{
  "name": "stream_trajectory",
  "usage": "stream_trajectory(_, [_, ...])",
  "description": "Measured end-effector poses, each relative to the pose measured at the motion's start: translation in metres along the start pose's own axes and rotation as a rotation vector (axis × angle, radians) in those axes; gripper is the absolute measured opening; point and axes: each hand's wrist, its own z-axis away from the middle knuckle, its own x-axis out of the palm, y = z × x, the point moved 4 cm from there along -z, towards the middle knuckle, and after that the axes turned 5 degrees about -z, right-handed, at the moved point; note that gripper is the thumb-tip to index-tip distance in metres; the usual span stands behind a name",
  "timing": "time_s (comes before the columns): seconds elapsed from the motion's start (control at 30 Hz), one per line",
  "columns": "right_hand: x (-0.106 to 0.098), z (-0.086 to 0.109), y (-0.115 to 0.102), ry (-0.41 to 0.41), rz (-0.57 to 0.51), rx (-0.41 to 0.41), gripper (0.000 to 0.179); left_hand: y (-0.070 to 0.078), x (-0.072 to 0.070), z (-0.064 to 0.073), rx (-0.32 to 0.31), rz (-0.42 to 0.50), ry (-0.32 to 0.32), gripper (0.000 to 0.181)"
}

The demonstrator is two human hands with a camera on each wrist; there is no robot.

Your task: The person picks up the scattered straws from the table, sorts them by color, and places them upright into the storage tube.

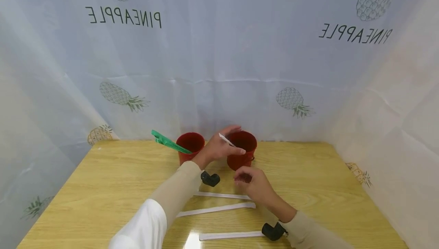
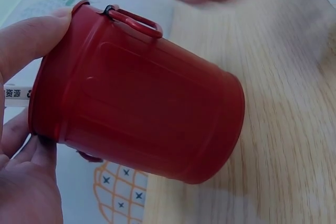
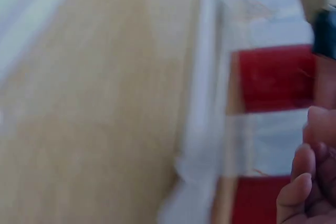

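My left hand [image 1: 219, 148] spans the rim of the right-hand red bucket [image 1: 238, 161], thumb on one side and fingers on the other. In the left wrist view, the red bucket [image 2: 152, 103] shows its small side handle, and the thumb [image 2: 31, 40] presses on its rim. A narrow white printed stick [image 2: 17, 93] pokes out of the mouth, by the left hand. Just in front of that bucket, my right hand [image 1: 257, 188] hovers over the table with loosely bent fingers [image 3: 296, 190] and nothing visible in them.
Another red bucket [image 1: 186, 159] stands to the left, with long green wrapped sticks [image 1: 168, 142] leaning out of it. Several long white strips lie on the wooden table, including a front strip [image 1: 229, 235] and a middle strip [image 1: 216, 209]. A pineapple-printed curtain [image 1: 219, 100] hangs behind.
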Motion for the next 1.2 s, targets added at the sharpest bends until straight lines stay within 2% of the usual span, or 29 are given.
stream_trajectory(0.13, [0.018,-0.003,0.009,-0.060,-0.008,0.037,0.010,0.000,-0.001,-0.002,0.005,-0.002,-0.006,0.078])
stream_trajectory(0.27, [0.032,-0.008,0.012,-0.119,0.002,0.028,0.012,0.000,-0.002,-0.002,0.006,0.007,-0.011,0.078])
stream_trajectory(0.6, [0.048,-0.014,0.011,-0.229,0.182,0.027,0.018,-0.001,-0.004,-0.002,0.000,0.002,-0.009,0.076])
stream_trajectory(0.77, [0.050,-0.012,0.011,-0.313,0.235,0.040,0.018,0.000,-0.003,-0.001,0.001,-0.003,-0.016,0.075])
stream_trajectory(1.0, [0.048,-0.005,0.006,-0.450,0.415,-0.031,0.020,0.000,-0.002,-0.002,0.005,-0.036,-0.029,0.073])
stream_trajectory(1.2, [0.034,0.003,-0.005,-0.469,0.481,-0.065,0.020,-0.001,-0.001,-0.001,-0.006,-0.055,-0.038,0.076])
